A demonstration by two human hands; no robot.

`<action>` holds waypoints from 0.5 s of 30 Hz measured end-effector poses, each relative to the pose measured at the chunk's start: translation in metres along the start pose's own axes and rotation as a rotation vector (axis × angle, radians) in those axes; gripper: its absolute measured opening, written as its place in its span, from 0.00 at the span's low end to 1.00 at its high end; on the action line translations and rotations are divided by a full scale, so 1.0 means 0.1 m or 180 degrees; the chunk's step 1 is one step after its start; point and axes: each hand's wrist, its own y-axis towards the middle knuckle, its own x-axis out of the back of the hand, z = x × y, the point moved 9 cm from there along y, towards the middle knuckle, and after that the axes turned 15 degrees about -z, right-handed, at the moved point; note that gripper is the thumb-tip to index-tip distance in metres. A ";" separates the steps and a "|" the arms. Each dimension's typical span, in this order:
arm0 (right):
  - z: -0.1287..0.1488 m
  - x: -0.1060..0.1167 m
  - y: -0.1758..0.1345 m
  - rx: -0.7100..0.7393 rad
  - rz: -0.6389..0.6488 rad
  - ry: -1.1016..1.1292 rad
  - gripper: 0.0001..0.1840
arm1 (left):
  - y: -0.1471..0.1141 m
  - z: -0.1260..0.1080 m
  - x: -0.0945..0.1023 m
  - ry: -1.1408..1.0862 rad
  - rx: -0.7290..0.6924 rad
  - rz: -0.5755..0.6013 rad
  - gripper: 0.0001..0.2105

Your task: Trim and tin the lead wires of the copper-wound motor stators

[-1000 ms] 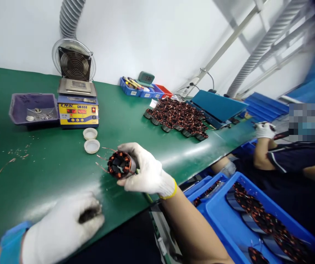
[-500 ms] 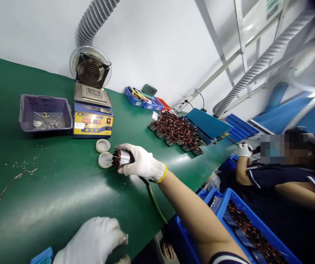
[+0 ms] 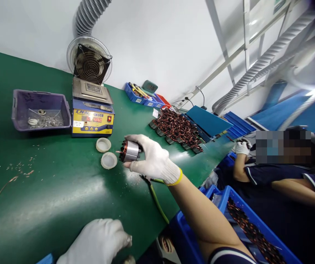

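In my right hand (image 3: 154, 161), white-gloved with a yellow cuff, is a motor stator (image 3: 132, 151), a silver ring with copper windings. Fingers and thumb close round its sides; its wire leads point left, above the table. Just left of it lie two small round white dishes, an upper dish (image 3: 103, 145) and a lower dish (image 3: 109, 160). My left hand (image 3: 96, 240), also gloved, is curled at the bottom edge, partly cut off. A blue piece (image 3: 46, 259) shows beside its wrist; what its fingers hold is hidden. Under my right wrist lies a green-handled tool (image 3: 157, 201).
A yellow-and-blue solder pot (image 3: 92, 119) with a fan (image 3: 91, 68) stands behind the dishes. Left of it is a purple bin (image 3: 41, 126) with scraps. Several stators (image 3: 176, 128) lie at the back right. A co-worker's gloved hand (image 3: 242, 147) shows right, beyond blue crates (image 3: 259, 216).
My right hand has drawn the stator back to the right, away from the lower dish, which its leads had overlapped. The left hand keeps its curled shape. The view has shifted slightly.
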 end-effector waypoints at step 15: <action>0.40 -0.42 0.08 0.1507 0.0063 -0.2126 0.24 | 0.03 -0.06 0.12 0.0047 -0.0271 -0.0411 0.03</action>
